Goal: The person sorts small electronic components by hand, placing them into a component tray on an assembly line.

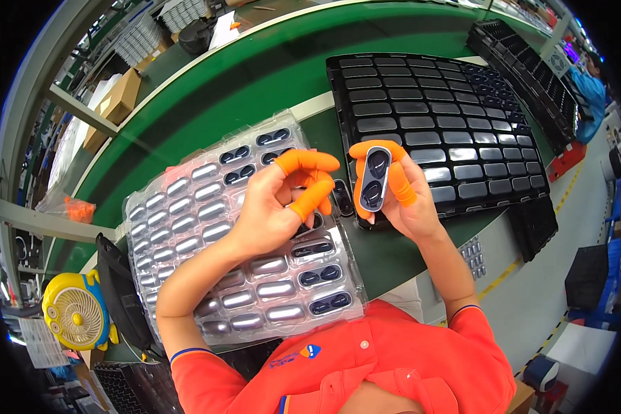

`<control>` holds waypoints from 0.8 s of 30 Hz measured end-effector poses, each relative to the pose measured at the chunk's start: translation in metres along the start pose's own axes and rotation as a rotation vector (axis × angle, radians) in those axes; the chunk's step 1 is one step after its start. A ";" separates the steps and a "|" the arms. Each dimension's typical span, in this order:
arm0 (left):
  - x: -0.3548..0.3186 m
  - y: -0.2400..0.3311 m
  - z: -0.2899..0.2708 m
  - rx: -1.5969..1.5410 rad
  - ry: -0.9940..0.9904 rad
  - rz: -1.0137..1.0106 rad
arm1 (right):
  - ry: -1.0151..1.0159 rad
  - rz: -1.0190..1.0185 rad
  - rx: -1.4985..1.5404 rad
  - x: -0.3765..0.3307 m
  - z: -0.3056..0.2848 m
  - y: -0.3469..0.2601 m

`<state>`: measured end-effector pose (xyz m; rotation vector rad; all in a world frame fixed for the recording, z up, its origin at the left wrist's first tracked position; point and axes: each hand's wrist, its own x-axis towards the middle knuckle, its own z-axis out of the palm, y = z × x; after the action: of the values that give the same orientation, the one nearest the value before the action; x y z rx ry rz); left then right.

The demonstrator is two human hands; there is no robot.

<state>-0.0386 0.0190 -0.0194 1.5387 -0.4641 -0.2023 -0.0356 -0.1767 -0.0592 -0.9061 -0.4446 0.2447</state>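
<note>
1. Head view, risk of slipping: the pale-rimmed oblong case (375,178), with two dark rounded recesses, could turn or drop if the grip of the right hand (412,207) loosened. The likely cause would be its smooth-looking sides against the orange finger cots (303,161).
2. Head view, risk of knocking: a second dark case (343,198) lies between the hands, just beside the clear tray (283,121). A lowered wrist or finger could nudge it, since little room separates it from either hand.
3. Head view, risk of disturbance: the forearm of the left hand (265,203) passes over the filled clear tray; were it to sink, it might shift the silvery cases (285,312) below.
4. Head view, position: the held case stands lengthwise, slightly tilted, recesses facing the camera. The right hand pinches it, thumb on one side and fingers on the other, near the corner of the black tray (332,76) on the green desk (393,261).
5. Head view, left hand: its forefinger and thumb curve toward each other with a gap between; nothing is visible there. The held case lies to its right, apart from it.
</note>
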 end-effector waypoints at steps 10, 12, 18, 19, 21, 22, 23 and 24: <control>-0.005 0.000 0.004 -0.058 -0.139 -0.114 | -0.019 -0.125 -0.228 -0.002 0.000 -0.002; -0.006 -0.002 0.005 -0.069 -0.133 -0.097 | -0.039 -0.124 -0.242 -0.002 -0.007 0.001; -0.006 -0.002 0.006 -0.118 -0.129 -0.046 | -0.043 -0.141 -0.163 -0.001 -0.004 0.003; -0.006 -0.001 0.007 -0.117 -0.128 -0.045 | -0.041 -0.139 -0.144 -0.001 -0.004 0.003; -0.006 0.000 0.007 -0.147 -0.125 -0.062 | -0.039 -0.135 -0.108 -0.001 -0.003 0.003; -0.006 0.001 0.007 -0.163 -0.124 -0.071 | -0.040 -0.136 -0.108 -0.001 -0.003 0.004; -0.006 0.002 0.008 -0.163 -0.124 -0.070 | -0.039 -0.142 -0.138 -0.002 -0.003 0.005; -0.006 0.002 0.009 -0.170 -0.107 -0.098 | -0.039 -0.148 -0.168 -0.002 -0.003 0.006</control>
<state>-0.0477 0.0132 -0.0182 1.3899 -0.4445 -0.3921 -0.0359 -0.1759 -0.0655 -1.0286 -0.5722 0.0904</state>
